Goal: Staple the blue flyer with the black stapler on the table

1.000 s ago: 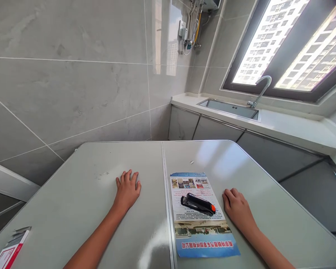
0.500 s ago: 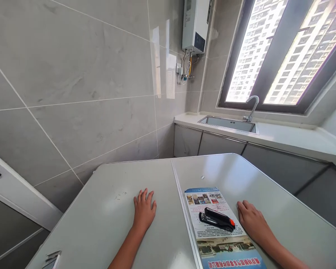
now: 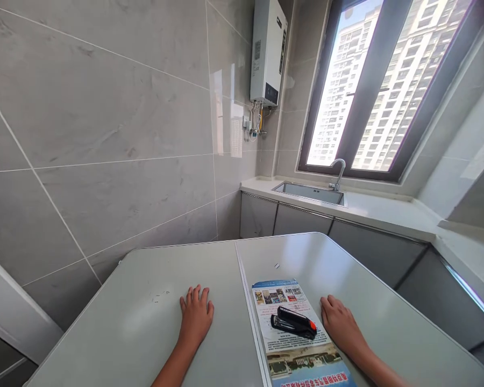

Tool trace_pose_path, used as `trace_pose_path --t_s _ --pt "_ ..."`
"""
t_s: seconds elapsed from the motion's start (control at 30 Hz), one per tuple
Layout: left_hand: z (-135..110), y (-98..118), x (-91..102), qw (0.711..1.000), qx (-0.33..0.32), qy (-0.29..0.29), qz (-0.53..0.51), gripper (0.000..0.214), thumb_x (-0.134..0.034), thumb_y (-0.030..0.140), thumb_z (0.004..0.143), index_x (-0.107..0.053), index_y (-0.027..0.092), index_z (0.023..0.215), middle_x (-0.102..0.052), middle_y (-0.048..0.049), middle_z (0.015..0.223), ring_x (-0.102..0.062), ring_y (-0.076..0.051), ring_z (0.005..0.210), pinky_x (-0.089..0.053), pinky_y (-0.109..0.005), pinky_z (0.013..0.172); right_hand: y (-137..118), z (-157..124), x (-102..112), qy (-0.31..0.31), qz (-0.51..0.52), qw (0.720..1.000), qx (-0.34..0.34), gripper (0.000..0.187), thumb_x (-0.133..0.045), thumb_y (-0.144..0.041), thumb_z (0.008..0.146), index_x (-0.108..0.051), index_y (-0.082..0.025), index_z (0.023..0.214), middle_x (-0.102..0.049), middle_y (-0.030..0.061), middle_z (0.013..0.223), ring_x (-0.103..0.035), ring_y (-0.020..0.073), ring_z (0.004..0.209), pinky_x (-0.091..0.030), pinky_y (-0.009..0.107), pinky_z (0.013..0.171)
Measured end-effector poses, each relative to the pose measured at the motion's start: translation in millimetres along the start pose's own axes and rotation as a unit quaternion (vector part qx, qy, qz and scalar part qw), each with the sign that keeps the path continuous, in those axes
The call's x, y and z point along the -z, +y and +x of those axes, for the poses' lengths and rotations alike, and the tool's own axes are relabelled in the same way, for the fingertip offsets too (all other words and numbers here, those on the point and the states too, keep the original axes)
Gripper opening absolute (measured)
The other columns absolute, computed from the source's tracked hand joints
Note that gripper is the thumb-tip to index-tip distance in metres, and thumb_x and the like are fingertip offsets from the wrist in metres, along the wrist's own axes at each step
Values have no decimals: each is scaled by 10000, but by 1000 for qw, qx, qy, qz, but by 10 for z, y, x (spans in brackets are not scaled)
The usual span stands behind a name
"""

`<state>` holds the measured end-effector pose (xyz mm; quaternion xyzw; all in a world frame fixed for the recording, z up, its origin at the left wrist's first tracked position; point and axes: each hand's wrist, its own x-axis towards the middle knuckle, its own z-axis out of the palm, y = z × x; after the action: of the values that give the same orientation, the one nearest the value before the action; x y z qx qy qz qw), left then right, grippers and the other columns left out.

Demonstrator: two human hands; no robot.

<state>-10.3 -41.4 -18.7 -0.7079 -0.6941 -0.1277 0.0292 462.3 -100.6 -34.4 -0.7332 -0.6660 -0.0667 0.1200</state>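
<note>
My left hand (image 3: 197,315) lies palm down on the pale table (image 3: 226,355), fingers spread, holding nothing. Over on the right, my right hand (image 3: 341,322) rests on the tabletop beside a printed leaflet (image 3: 280,344), its fingers close together and loosely bent, with nothing seen in them. On the leaflet sits a black stapler (image 3: 293,323) with a red-orange patch at its right end; neither hand touches it. A few tiny staple-like bits (image 3: 160,296) are scattered left of my left hand. Beyond the leaflet are small pale metallic-looking pieces (image 3: 277,265).
A raised seam (image 3: 248,301) divides the tabletop. Behind it runs a white counter (image 3: 379,207) with a sink (image 3: 310,193) and faucet (image 3: 339,173). A water heater (image 3: 268,54) hangs on the tiled wall, near a window (image 3: 357,97).
The view has tilted up and shifted right, so the table's contents appear lower and farther left. Both hands and the stapler keep their places on the table.
</note>
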Motion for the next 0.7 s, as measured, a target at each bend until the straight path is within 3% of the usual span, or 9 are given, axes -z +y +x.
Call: trace_pose_path --t_s 0.3,0.53,0.6,0.7 --pt "-16 50 107 1000 -8 15 1 457 -390 263 1023 -640 173 1394 -542 -179 1529 -405 -361 1467 -299 -617 1190 -146 -25 206 6 -15 1000 -6 216 -422 -159 1027 -618 -187 941 -645 108 1032 -596 257 1012 -355 347 833" --pt "-46 89 236 1000 -8 21 -14 414 -422 278 1027 -656 166 1348 -589 -180 1451 -486 -325 1371 -333 -562 1168 -163 -112 358 36 96 995 1 278 -408 -223 1049 -581 -199 833 -631 86 928 -601 230 902 -396 333 801" --pt "-25 151 308 999 -9 26 -35 397 -423 290 1028 -667 162 1313 -614 -173 1393 -542 -310 1295 -371 -533 1140 -226 -226 425 81 177 981 -9 328 -384 -309 1078 -561 -211 819 -623 68 888 -595 220 851 -421 330 780" --pt "92 402 419 994 -30 18 -99 352 -420 259 1020 -704 154 1200 -658 -150 1273 -607 -273 1187 -460 -425 1033 -436 -420 507 122 353 927 6 320 -417 -403 1076 -599 -218 889 -658 72 920 -625 242 903 -486 360 829"
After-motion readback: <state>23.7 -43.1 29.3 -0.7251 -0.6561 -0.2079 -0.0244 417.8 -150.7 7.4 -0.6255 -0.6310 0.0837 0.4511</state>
